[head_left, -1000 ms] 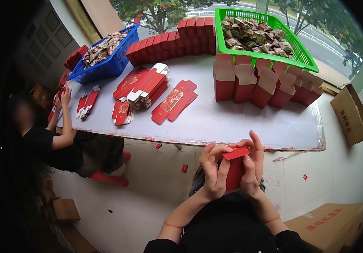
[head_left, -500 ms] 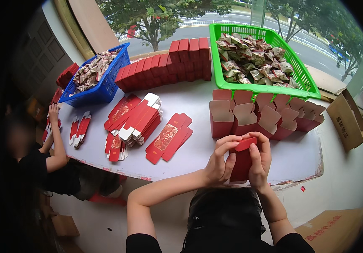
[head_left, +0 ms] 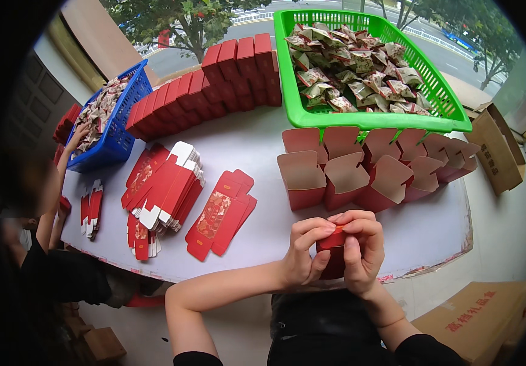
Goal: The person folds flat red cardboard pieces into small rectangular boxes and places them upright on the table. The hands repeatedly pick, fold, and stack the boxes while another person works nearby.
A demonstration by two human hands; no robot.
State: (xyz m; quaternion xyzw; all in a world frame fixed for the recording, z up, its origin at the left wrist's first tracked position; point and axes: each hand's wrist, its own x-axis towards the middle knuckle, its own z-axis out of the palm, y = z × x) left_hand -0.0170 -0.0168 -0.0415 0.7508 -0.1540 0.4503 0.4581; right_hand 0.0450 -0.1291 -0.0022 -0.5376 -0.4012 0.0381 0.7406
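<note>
A small red carton [head_left: 331,241] is held upright between my hands at the table's front edge. My left hand [head_left: 303,251] grips its left side, fingertips bent over the top flap. On the opposite side my right hand [head_left: 362,250] closes around the carton, its fingers meeting the left ones at the flap. Just beyond them stand several open red cartons [head_left: 307,190] in two rows, their pale inner flaps raised. Flat, unfolded red cartons [head_left: 221,216] lie to the left, beside a pile of flattened red-and-white cartons [head_left: 168,189].
A green basket [head_left: 373,122] of wrapped packets [head_left: 354,67] stands at the back right. Closed red boxes [head_left: 177,100] are stacked at the back. A co-worker's hand [head_left: 79,135] reaches into a blue basket [head_left: 111,143]. Cardboard boxes [head_left: 500,152] sit right of the table [head_left: 257,226].
The flap on the carton in my hands is pressed lower, with both hands' fingers now together over it. The co-worker's hand has moved into the blue basket. My view has shifted.
</note>
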